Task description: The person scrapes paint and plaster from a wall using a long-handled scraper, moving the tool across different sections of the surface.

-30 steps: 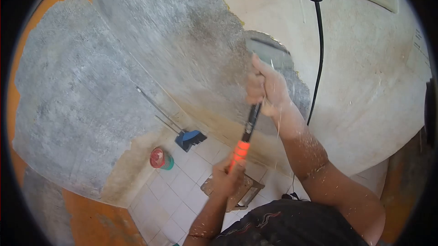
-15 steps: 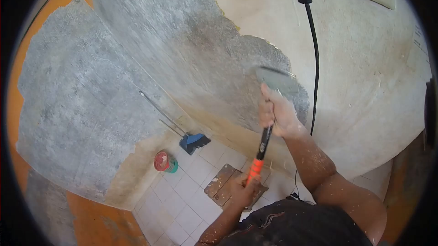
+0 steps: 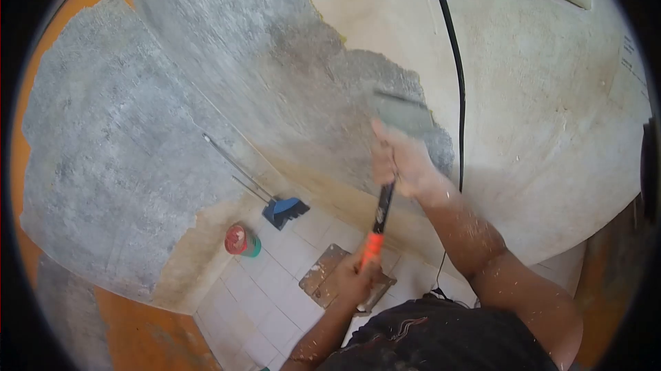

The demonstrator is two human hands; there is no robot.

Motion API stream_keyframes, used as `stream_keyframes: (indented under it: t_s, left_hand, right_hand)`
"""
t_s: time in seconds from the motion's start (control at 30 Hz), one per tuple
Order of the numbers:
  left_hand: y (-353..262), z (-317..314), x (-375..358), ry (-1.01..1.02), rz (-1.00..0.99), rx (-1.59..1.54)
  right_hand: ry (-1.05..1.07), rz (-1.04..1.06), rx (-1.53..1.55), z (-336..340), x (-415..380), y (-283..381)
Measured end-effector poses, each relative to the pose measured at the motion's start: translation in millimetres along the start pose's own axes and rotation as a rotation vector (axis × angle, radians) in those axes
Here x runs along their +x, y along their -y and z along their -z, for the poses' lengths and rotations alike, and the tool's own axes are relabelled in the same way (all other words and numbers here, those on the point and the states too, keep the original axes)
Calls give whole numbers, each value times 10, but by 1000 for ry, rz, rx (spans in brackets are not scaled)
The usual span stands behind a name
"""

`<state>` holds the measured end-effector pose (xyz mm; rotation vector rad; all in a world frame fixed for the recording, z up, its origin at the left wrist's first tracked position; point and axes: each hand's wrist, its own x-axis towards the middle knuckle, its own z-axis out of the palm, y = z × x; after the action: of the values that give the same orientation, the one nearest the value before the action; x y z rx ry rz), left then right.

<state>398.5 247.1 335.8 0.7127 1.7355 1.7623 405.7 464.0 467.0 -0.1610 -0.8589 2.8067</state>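
Observation:
A long-handled wall scraper [image 3: 379,216] with a black shaft, an orange grip and a wide, motion-blurred blade slants up towards the wall. Wrapped around its shaft just below the blade is my right hand [image 3: 401,161]. Lower down, my left hand [image 3: 358,278] grips the orange end. The blade is at the patchy grey bare wall [image 3: 296,61], close to its ragged border with the cream coating [image 3: 537,96]. Whether the edge touches the surface is hard to tell. Pale flecks dot my right forearm.
A black cable with a plug [image 3: 456,61] hangs down the wall from the socket, right of the blade. Below stand a red and green bucket [image 3: 242,240], a blue broom and dustpan [image 3: 284,211], and a stained brown wooden stool [image 3: 322,276] on white floor tiles [image 3: 265,302].
The scraper and both hands sit slightly further left in view, as does the whole scene with the camera's shift. My grip on the handle is the same.

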Motion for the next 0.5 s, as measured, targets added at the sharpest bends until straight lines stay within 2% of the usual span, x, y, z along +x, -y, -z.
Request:
stream_keyframes:
  t_s: [0.03,0.1,0.13,0.23,0.27,0.33,0.4,0.47,0.5]
  left_hand:
    - [-379,-80,52,-40,4,-86]
    - [-659,32,197,-23,-112,-111]
    - [-804,41,221,-35,-161,-103]
    - [-742,56,151,4,-118,-152]
    - [-662,36,86,7,-122,-151]
    - [-458,-57,-47,38,24,-242]
    - [-416,-66,-22,14,38,-286]
    - [-546,36,117,-1,-129,-179]
    - [-770,63,165,-64,-135,-66]
  right_hand:
    - [-9,-17,4,-109,23,64]
    - [102,161,-78,-524,154,306]
    - [104,160,-76,-600,165,320]
    - [77,214,-89,-598,178,292]
    - [63,185,-67,-414,130,176]
    - [55,164,-49,-246,90,128]
    - [38,79,-45,-186,71,112]
    - [76,120,-57,-465,129,241]
    - [127,182,-72,-576,163,297]
